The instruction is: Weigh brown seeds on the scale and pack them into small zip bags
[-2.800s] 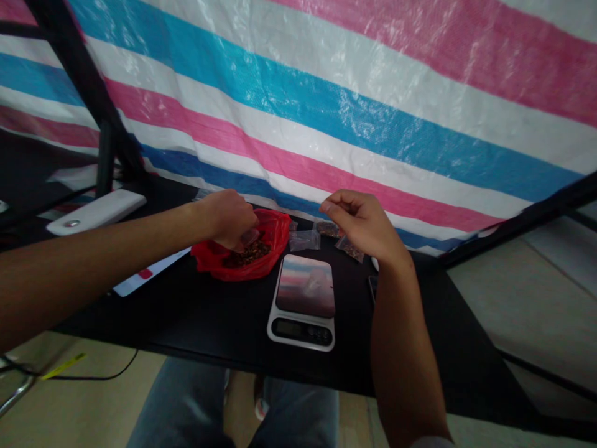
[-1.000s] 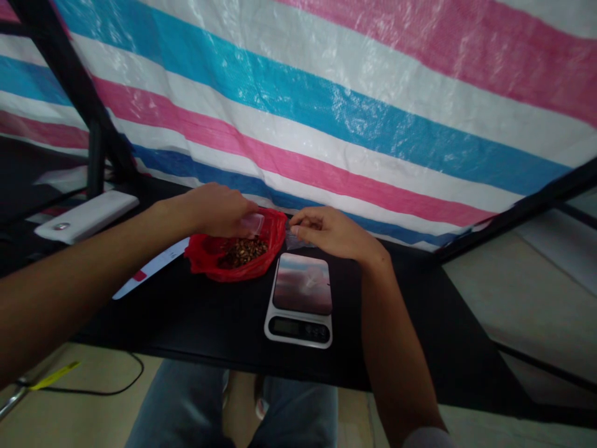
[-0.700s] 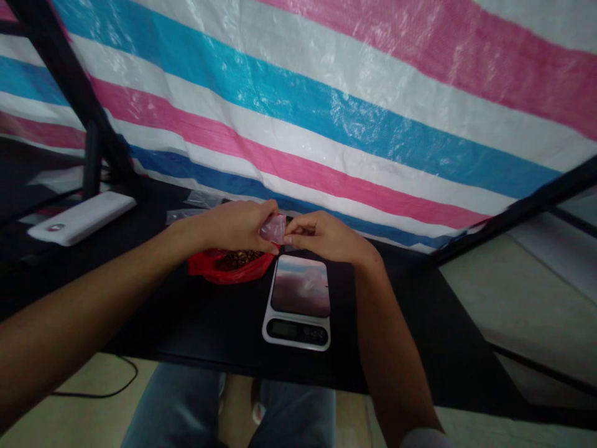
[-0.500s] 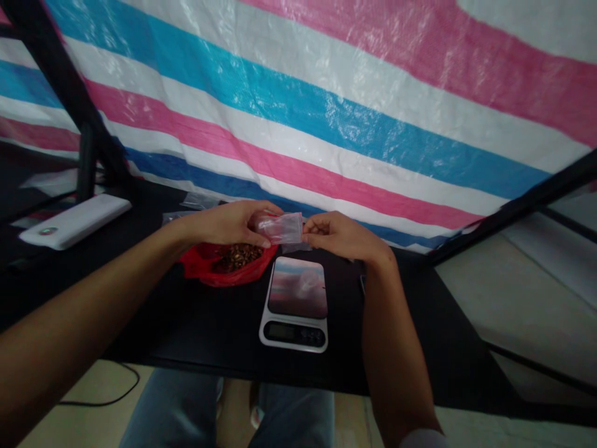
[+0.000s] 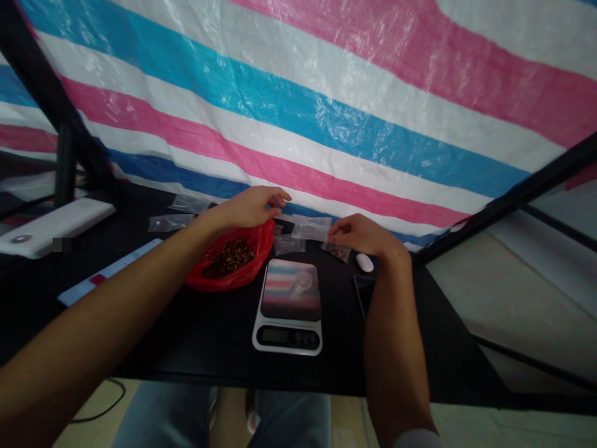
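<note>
My left hand (image 5: 259, 205) hovers over the back of a red plastic bag (image 5: 228, 283), its fingers apart and nothing in them. Small dark brown pieces (image 5: 233, 257) lie in the red bag. My right hand (image 5: 355, 235) pinches the right end of a clear plastic bag (image 5: 310, 228). Beneath that hand lies a small clear bag with brown bits (image 5: 336, 251). Another clear bag (image 5: 289, 244) rests behind the white scale (image 5: 286, 339), whose shiny plate (image 5: 291, 292) holds nothing.
A white mouse (image 5: 364, 262) and a dark phone (image 5: 364, 292) are by my right forearm. Further clear bags (image 5: 170, 222), a pale blue card (image 5: 77, 289) and a long white device (image 5: 60, 227) lie at left. Striped sheeting (image 5: 298, 124) hangs behind the black table (image 5: 205, 342).
My left hand has let go of the clear bag and opened, moving up and away. The clear bag now stays at my right hand, which has moved slightly right. The view has shifted a little.
</note>
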### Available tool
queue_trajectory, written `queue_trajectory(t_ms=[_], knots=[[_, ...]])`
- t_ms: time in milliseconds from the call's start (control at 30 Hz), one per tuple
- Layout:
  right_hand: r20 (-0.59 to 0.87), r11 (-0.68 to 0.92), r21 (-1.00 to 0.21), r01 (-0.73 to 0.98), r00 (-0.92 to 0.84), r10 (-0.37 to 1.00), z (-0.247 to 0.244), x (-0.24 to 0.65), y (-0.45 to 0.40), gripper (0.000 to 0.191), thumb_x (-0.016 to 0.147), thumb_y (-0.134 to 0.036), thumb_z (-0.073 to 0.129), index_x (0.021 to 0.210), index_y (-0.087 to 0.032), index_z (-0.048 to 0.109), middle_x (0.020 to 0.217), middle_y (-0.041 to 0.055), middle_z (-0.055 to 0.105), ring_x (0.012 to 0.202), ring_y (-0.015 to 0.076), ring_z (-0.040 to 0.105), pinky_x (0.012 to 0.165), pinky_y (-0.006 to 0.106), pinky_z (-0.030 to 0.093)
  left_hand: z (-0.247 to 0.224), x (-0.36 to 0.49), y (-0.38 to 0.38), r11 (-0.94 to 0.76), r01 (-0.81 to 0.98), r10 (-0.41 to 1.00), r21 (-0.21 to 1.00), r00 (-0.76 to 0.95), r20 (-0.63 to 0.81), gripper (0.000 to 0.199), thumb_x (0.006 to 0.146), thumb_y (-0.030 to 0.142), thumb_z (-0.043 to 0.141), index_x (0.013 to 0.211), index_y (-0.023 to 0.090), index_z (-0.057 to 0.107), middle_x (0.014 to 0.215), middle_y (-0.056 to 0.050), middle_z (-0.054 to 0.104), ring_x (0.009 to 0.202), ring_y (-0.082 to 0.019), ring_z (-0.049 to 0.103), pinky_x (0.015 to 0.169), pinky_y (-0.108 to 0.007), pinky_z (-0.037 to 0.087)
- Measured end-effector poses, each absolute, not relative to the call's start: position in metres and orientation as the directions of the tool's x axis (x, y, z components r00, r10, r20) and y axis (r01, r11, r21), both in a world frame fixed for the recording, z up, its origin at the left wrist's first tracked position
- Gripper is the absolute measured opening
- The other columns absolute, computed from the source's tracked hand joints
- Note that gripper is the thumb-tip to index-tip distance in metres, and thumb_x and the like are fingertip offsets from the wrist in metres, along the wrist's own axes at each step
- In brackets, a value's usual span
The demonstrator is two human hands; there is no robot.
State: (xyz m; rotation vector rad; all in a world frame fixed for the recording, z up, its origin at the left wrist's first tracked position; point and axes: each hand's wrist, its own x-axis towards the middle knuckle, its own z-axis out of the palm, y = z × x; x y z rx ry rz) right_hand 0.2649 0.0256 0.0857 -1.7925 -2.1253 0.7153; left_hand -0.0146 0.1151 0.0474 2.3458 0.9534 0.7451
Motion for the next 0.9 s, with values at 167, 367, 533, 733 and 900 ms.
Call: queue_trajectory(t_ms=[167,367,533,733,900], knots=[[-0.274,0.061,-0.441,0.895,-0.2,0.941,0.07,0.267,0.036,0.014,0.07,-0.021,0.071,0.077,-0.017,0.083,0.068,0.0014,0.075,0.064,0.0177,0.065,0.059,0.026,0.046,0.033,0.025,0.148,-0.645,0.672,0.704,0.363,0.707,-0.059,0.049,0.068,0.015,0.074,0.116,0.022,0.078,0.117,-0.009,0.08,0.104,-0.028,0.072,0.094,-0.035,0.054],[-0.304,-0.013,-0.344,0.939,-0.099,0.947,0.062,0.252,0.041,0.017,0.07,-0.014,0.073,0.083,-0.018,0.084,0.073,0.0015,0.077,0.063,0.0171,0.067,0.057,0.025,0.045,0.008,0.036,0.157,-0.595,0.744,0.734,0.304,0.657,-0.172,0.035,0.05,0.012,0.083,0.084,0.021,0.081,0.086,-0.011,0.08,0.086,-0.033,0.073,0.082,-0.039,0.055],[-0.107,0.029,-0.368,0.929,-0.073,0.992,0.068,0.254,0.038,0.023,0.081,-0.022,0.072,0.101,-0.014,0.08,0.084,0.0083,0.079,0.071,0.0204,0.071,0.06,0.027,0.047,0.02,0.021,0.158,-0.587,0.712,0.782,0.386,0.621,0.044,0.054,0.074,0.022,0.074,0.128,0.016,0.071,0.122,-0.017,0.076,0.107,-0.03,0.071,0.095,-0.037,0.053],[0.159,0.302,-0.634,0.712,-0.261,0.952,0.071,0.239,0.033,0.021,0.088,-0.027,0.07,0.105,-0.015,0.075,0.095,0.0088,0.079,0.084,0.0204,0.073,0.074,0.029,0.053,0.044,0.012,0.12,-0.526,0.117,0.815,0.842,0.352,0.46,0.05,0.089,0.036,0.066,0.136,0.019,0.058,0.112,-0.01,0.073,0.098,-0.022,0.071,0.087,-0.036,0.059],[0.264,0.445,-0.713,0.541,-0.381,0.886,0.075,0.205,0.027,0.018,0.085,-0.029,0.076,0.098,-0.017,0.075,0.094,0.0049,0.078,0.087,0.0187,0.071,0.081,0.031,0.054,0.034,0.011,0.069,-0.261,-0.277,0.892,0.925,0.298,0.341,0.048,0.08,0.046,0.079,0.119,0.022,0.064,0.104,-0.004,0.069,0.088,-0.019,0.07,0.072,-0.03,0.062]])
